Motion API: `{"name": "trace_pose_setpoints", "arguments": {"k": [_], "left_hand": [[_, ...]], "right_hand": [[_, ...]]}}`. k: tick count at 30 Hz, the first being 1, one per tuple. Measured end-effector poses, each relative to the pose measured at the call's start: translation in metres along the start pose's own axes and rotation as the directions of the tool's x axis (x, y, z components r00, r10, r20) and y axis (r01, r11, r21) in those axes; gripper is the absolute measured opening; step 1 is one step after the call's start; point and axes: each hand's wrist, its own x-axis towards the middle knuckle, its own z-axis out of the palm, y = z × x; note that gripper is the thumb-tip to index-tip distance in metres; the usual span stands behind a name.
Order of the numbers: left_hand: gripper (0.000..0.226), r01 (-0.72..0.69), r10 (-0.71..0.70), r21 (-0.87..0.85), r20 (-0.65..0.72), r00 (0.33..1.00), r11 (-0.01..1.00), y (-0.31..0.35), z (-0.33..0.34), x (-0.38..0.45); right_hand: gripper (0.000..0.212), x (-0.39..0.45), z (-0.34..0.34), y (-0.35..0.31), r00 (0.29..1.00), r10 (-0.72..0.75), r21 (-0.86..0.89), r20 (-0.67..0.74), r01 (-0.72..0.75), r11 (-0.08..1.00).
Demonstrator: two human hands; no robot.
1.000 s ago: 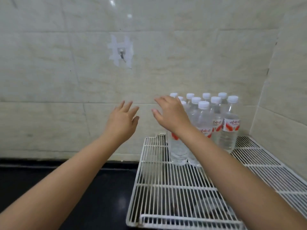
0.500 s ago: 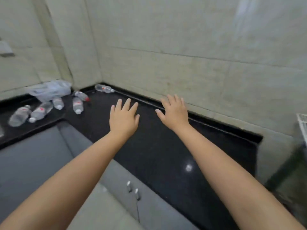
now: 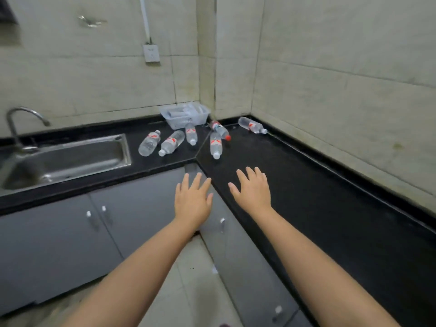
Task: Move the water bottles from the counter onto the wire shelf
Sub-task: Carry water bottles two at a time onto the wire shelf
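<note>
Several clear water bottles with red-and-white labels lie on their sides in the corner of the black counter (image 3: 306, 190). The nearest bottle (image 3: 215, 145) points its white cap toward me, and another bottle (image 3: 252, 125) lies alone against the right wall. My left hand (image 3: 193, 201) is open, fingers spread, over the cabinet fronts, short of the counter edge. My right hand (image 3: 253, 190) is open too, palm down above the counter, well short of the nearest bottle. Neither hand holds anything. The wire shelf is out of view.
A clear plastic bin (image 3: 185, 114) sits in the corner behind the bottles. A steel sink (image 3: 68, 159) with a tap (image 3: 21, 119) is set in the counter at left. Grey cabinet doors (image 3: 99, 227) run below. A wall socket (image 3: 151, 53) hangs above.
My view has swung left, away from the wire shelf with its standing bottles, to the counter corner with the lying bottles. Both hands stay open and empty, stretched out in front.
</note>
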Motion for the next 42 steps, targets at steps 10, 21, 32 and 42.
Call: {"name": "trace_pose_setpoints", "arguments": {"k": [10, 21, 32, 42], "left_hand": [[0.050, 0.241, -0.242, 0.033, 0.027, 0.970, 0.970, -0.112, 0.018, 0.185], [0.050, 0.408, -0.413, 0.070, 0.081, 0.907, 0.910, -0.265, 0.053, 0.313], [0.050, 0.210, -0.188, -0.040, 0.306, 0.933, 0.977, -0.369, 0.105, 0.499], [0.073, 0.303, -0.208, -0.168, 0.429, 0.879, 0.938, -0.366, 0.128, 0.585]], "right_hand": [[0.052, 0.221, 0.106, -0.043, 0.991, -0.102, 0.158, 0.082, 0.088, 0.984], [0.055, 0.390, 0.214, -0.098, 0.903, -0.281, -0.038, 0.326, 0.309, 0.950], [0.079, 0.533, 0.300, -0.147, 0.618, -0.421, -0.050, 0.664, 0.598, 0.800], [0.085, 0.568, 0.336, -0.146, 0.510, -0.614, -0.060, 0.602, 0.796, 0.602]]}}
